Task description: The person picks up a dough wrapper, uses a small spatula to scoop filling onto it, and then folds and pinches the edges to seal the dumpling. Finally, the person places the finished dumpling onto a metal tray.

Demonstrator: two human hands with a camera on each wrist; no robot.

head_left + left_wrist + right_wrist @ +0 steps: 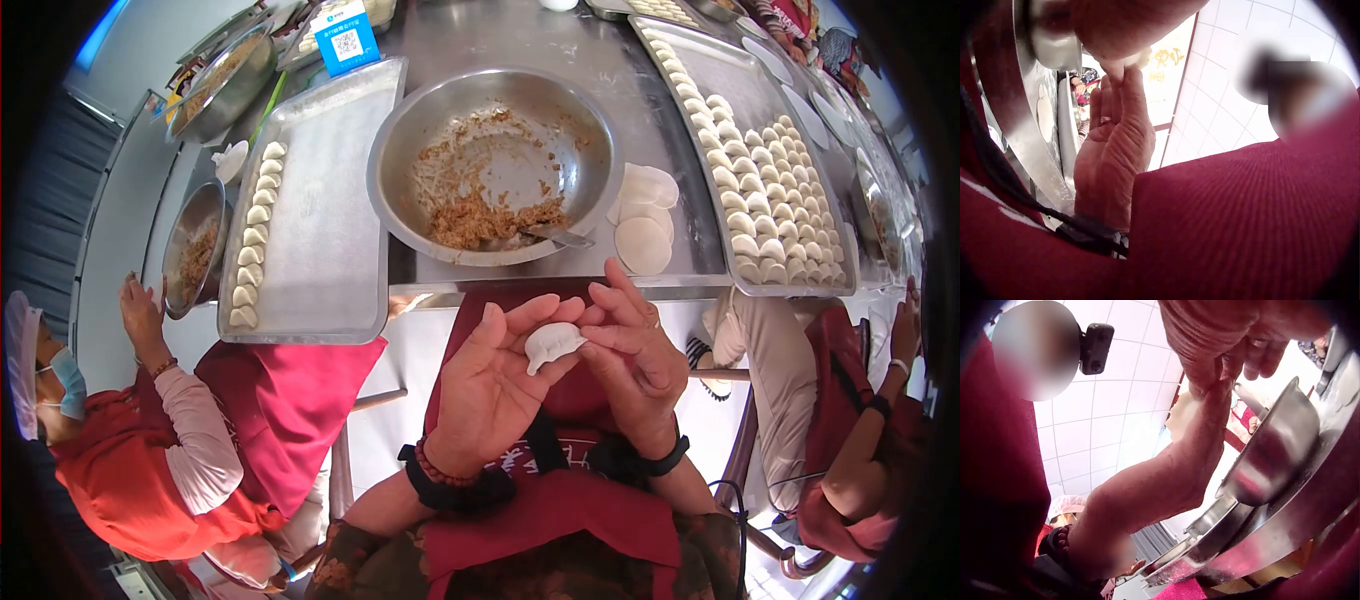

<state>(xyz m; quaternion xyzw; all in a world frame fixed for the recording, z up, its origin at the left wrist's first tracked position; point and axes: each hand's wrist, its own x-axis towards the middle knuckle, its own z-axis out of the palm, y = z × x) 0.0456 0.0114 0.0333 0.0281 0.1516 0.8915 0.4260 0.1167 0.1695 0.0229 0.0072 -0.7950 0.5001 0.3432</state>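
Note:
A white pleated dumpling (553,346) is held between the two hands above the lap, in front of the large steel bowl (380,185). My left hand (490,385), palm up, cradles it in bent fingers, the thumb standing away from it. The thumb and fingers of my right hand (640,365) pinch its right end. Part of the dumpling (1183,416) shows beside my left hand (1166,472) in the right wrist view, under my right hand (1229,337). In the left wrist view my right hand (1113,156) meets my left hand (1135,28) at the dumpling.
Filling (470,220) and a spoon (560,236) lie in the bowl. Round wrappers (643,245) are right of it. A left tray (325,200) holds one row of dumplings; a right tray (740,75) holds many. People sit at both sides, a red apron (110,480) on the left one.

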